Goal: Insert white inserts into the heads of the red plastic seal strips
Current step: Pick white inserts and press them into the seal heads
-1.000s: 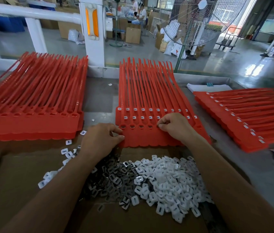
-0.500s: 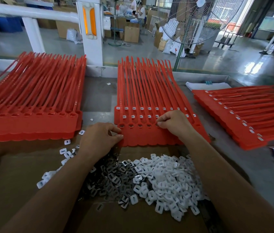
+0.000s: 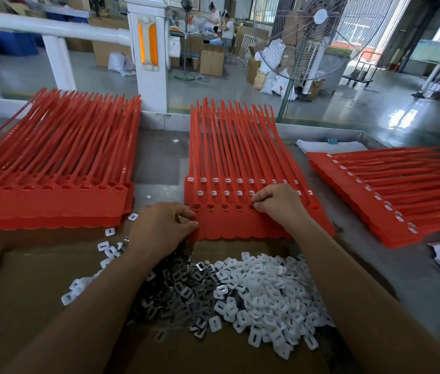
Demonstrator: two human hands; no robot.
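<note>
White inserts [image 3: 267, 298] lie heaped at the bench's [image 3: 156, 163] near edge. They look tiny and light, best pinched by the sides. Bendy red seal strips [image 3: 240, 157] lie mid-bench. My left hand [image 3: 159, 228] pinches their near-left corner. My right hand [image 3: 278, 203] curls over a head; whether it holds an insert, I cannot tell.

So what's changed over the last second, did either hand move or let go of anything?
Nothing has visibly moved. The right hand still has its fingers bunched at a front-row head of the middle strip stack; whether they pinch an insert is hidden. The left hand still grips that stack's near left corner. The pile of white inserts lies as before.
</note>
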